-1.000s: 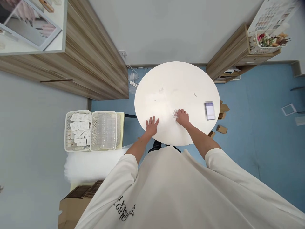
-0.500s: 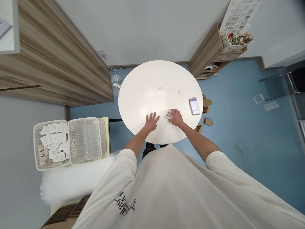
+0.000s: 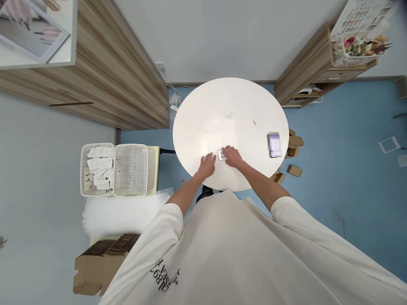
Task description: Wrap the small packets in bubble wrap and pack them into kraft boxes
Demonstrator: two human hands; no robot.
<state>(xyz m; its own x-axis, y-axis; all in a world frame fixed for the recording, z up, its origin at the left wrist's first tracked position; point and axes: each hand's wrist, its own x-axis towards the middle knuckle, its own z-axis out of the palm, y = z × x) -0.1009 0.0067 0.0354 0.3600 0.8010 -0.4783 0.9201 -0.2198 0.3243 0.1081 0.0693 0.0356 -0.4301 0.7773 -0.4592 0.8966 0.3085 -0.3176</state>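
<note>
My right hand (image 3: 233,156) grips the right side of a small clear plastic box (image 3: 221,155) on the white round table (image 3: 229,95). Reddish pieces show inside the box, though the fingers hide part of it. Just left of the box lies my left hand (image 3: 207,165), palm down with its fingers stretched out, holding nothing. A thin gap separates its fingertips from the box.
A pixelated flat purple item (image 3: 274,145) lies at the table's right. To the left stand a white basket of paper slips (image 3: 82,171) and another basket (image 3: 146,169) of clear plastic pieces. Small cardboard boxes (image 3: 295,170) lie on the floor at right.
My right hand has moved the clear box to the left across the table, closer to my left hand. The camera view has swung sideways and back.
</note>
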